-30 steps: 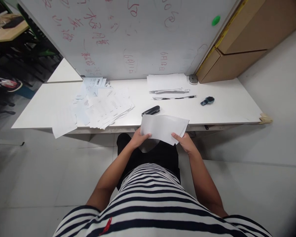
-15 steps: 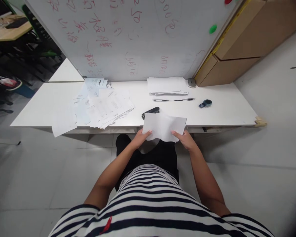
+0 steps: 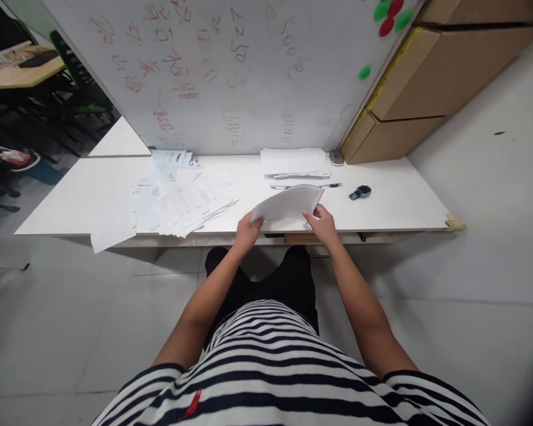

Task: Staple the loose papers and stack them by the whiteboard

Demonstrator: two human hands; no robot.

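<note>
L hand [image 3: 247, 232] & R hand [image 3: 322, 225] hold white paper [image 3: 286, 203] betw. them, approx. over the front edge of the white table [image 3: 395, 216], centred on the person's torso. L fingers closed on its L end, thumb on the near side; R fingers pinched on its lower R corner, thumb also on the near side. Other fingertips partly hidden behind it. Paper's bowed, top edge arched; can't tell no. of sheets or if it touches the tabletop.

Just behind it: thin black-&-white strip [image 3: 334, 185], partly covered by the paper; then a neat paper stack [image 3: 293, 161] nr the base of the whiteboard [image 3: 257, 112]. Small grey gadget [image 3: 336, 157] just R of the stack, next to cardboard boxes [image 3: 408, 77] piled at the table's R rear. Wristwatch-like item [image 3: 360, 191] lies to the R, apart from both hands.

L of the L hand: messy pile of printed sheets [image 3: 190, 201], w/ pale blue sheets [image 3: 147, 213] among them; one loose white sheet [image 3: 112, 234] juts past the front edge. Whiteboard has red handwriting, plus red & green magnets [image 3: 382, 10] top R.
</note>
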